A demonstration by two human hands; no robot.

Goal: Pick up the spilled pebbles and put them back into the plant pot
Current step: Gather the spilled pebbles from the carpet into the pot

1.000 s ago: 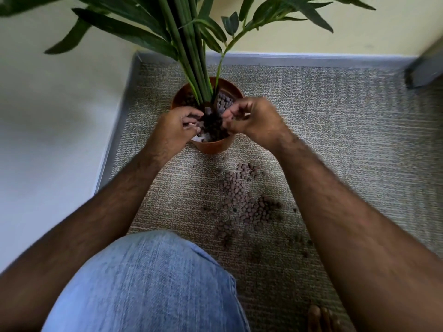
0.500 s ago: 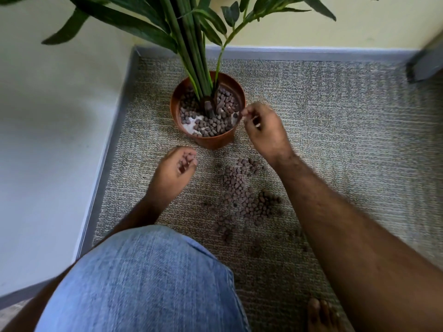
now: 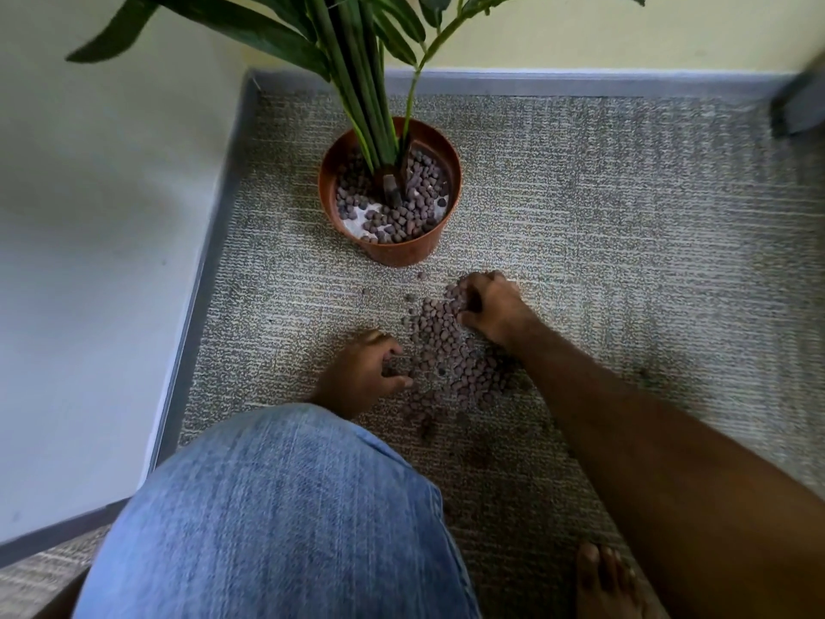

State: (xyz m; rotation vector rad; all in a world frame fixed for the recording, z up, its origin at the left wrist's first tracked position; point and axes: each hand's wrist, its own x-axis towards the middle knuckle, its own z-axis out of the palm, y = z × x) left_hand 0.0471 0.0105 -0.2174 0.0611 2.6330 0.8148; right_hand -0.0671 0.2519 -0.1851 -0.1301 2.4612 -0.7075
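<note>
Both hands are down on the spilled pebbles (image 3: 451, 350) at the centre of the frame, below the plant pot (image 3: 390, 189). The right hand (image 3: 489, 308) curls its fingers into the heap's upper edge; the left hand (image 3: 364, 375) claws at its left side. Best to rake pebbles inward across the carpet (image 3: 625, 216), cupping full handfuls before lifting.

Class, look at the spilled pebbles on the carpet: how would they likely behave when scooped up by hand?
The spilled pebbles are small, rounded and loose, so some would probably slip between fingers. The rough carpet likely keeps them from rolling far. They look hard, so unlikely to break dropped into the plant pot.
</note>
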